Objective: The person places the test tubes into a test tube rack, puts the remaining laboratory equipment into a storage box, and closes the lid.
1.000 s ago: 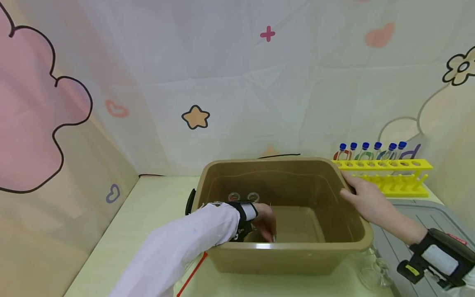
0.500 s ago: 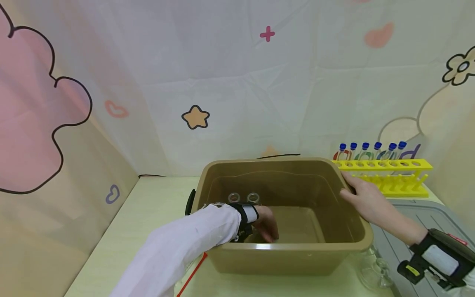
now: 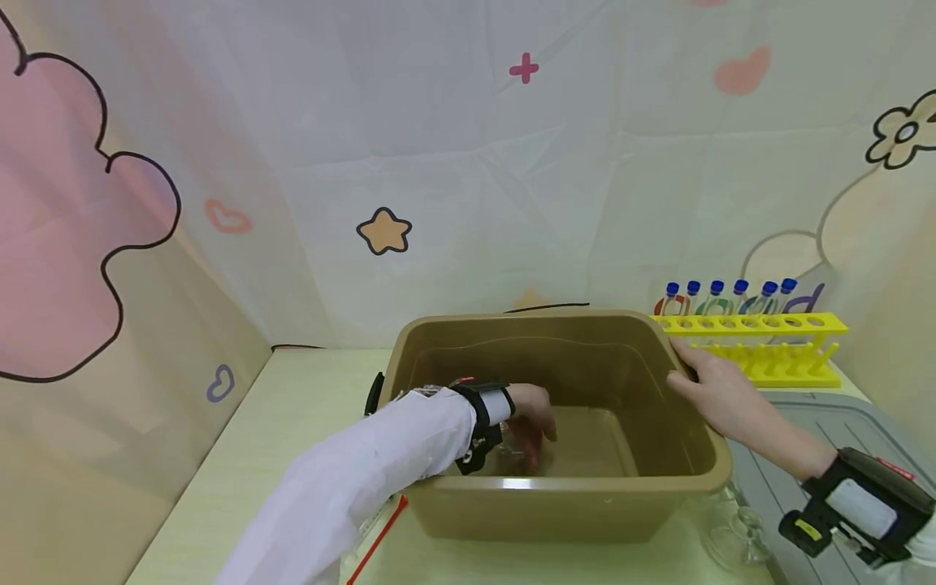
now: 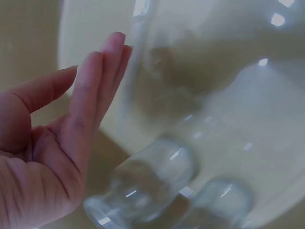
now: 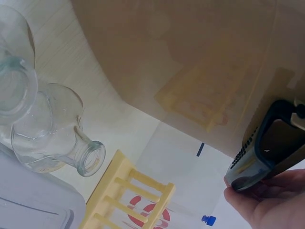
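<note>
A brown plastic bin [image 3: 563,509] stands on the table. My left hand [image 3: 534,414] reaches down inside it. In the left wrist view the left hand [image 4: 71,119] has its fingers fairly straight, held together, with nothing between them and the thumb. Two clear glass bottles [image 4: 157,174] lie beside it, below a large shiny, blurred pale surface [image 4: 224,109]. My right hand [image 3: 720,390] holds the bin's right rim, thumb over the edge. In the right wrist view its fingers [image 5: 243,202] touch the bin's dark handle [image 5: 248,164].
Behind the right hand stands a yellow rack [image 3: 753,325] with several blue-capped tubes [image 3: 717,299]. A grey tray [image 3: 826,414] lies at the right. Clear glass flasks [image 5: 47,129] stand beside the bin on the right. A red stick [image 3: 376,540] lies front left.
My left hand has lifted slightly and shifted right inside the bin. Its wrist now covers the two round glass rims seen earlier. The right hand keeps its place on the rim.
</note>
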{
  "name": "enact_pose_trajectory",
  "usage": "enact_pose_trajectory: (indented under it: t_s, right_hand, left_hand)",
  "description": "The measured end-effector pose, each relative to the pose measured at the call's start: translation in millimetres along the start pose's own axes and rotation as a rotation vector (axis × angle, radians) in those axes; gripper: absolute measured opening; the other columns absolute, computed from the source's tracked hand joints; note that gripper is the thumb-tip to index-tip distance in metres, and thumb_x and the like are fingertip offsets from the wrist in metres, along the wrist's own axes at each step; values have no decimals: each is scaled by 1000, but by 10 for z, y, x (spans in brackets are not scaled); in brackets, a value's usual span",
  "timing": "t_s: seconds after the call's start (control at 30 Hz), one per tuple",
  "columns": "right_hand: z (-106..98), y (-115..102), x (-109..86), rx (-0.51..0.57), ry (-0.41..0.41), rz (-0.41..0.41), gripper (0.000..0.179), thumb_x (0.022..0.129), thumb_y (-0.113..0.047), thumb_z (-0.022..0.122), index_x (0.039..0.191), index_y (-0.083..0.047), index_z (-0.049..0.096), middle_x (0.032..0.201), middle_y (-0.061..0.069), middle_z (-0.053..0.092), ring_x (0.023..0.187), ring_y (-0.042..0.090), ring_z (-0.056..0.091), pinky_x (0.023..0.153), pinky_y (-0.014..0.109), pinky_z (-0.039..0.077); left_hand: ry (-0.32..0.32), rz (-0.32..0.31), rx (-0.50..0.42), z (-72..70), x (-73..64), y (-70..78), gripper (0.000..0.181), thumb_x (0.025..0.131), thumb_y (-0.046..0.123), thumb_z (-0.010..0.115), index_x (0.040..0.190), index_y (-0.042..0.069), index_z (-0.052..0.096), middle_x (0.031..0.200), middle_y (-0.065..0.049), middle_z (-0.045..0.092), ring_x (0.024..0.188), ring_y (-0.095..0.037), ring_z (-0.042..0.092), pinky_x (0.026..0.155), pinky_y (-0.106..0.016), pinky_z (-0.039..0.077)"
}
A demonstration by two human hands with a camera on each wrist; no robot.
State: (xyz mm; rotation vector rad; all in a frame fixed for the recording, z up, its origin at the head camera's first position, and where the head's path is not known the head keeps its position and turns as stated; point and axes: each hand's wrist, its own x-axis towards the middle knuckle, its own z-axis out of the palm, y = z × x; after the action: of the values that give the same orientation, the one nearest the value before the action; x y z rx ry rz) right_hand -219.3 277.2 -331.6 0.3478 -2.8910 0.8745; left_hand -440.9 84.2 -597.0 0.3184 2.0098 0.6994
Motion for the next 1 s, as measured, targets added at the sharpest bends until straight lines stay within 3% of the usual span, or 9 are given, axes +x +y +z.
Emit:
enact_pose_trajectory:
  t_s: [0.03,0.27,0.4,0.47,0.53,0.67,0.77,0.9,1.0]
  right_hand:
    - [1,-2,1,1,0,0,53,96,-17,42,138,9,23,122,32,43,88,34,56,74,49,45]
    - [2,8,-4,3,-2,-2,53,96,-19,42,137,9,24,121,32,44,89,33,55,73,48,44]
    - [-11,11,-6,3,-6,8,54,96,-20,41,137,9,23,121,33,44,89,33,55,73,48,44]
    - [-14,8,-6,5,-7,12,54,96,-19,41,137,10,22,121,33,44,87,33,55,73,47,45]
    - [-10,5,-6,1,-4,13,53,96,-19,41,137,10,23,120,33,44,86,32,56,72,47,46]
    - [6,3,-11,2,4,3,53,96,-18,42,136,11,22,119,34,44,85,32,56,72,47,46]
    - [14,1,-12,9,3,-1,53,96,-17,42,136,12,22,119,34,44,84,31,56,72,46,46]
    - [14,-11,-3,14,1,6,54,96,-17,42,136,12,22,118,34,45,84,31,57,71,46,46]
    - [16,-21,9,9,1,4,54,96,-18,42,136,11,22,118,34,45,86,32,57,72,47,46]
  left_hand:
    - [100,-91,-112,30,-317,197,32,86,14,62,97,-16,59,90,-30,60,73,-34,63,65,-38,50]
    - [82,95,147,-171,-1631,920,28,85,18,61,83,-10,65,79,-16,65,69,-20,64,61,-26,49]
    - [166,140,119,-51,-2656,1351,27,87,12,60,89,-15,61,81,-23,63,72,-30,64,62,-32,51]
    - [176,187,110,-21,-3021,1481,27,89,9,56,89,-18,60,83,-27,62,74,-33,63,62,-33,51]
    - [186,231,104,-25,-3263,1553,26,90,8,54,85,-17,60,83,-28,62,75,-33,63,61,-31,51]
    - [251,324,119,-99,-3481,1552,26,91,10,55,78,-11,63,74,-22,64,66,-28,64,58,-29,50]
    - [292,398,136,-171,-3560,1474,24,91,13,56,78,-6,64,66,-15,64,57,-22,63,53,-29,50]
    - [325,495,163,-219,-3847,1353,21,91,14,55,82,-3,63,64,-13,63,54,-24,61,49,-28,48]
    - [427,531,204,-237,-4087,1213,20,92,18,55,82,2,62,62,-9,61,49,-24,57,44,-26,44]
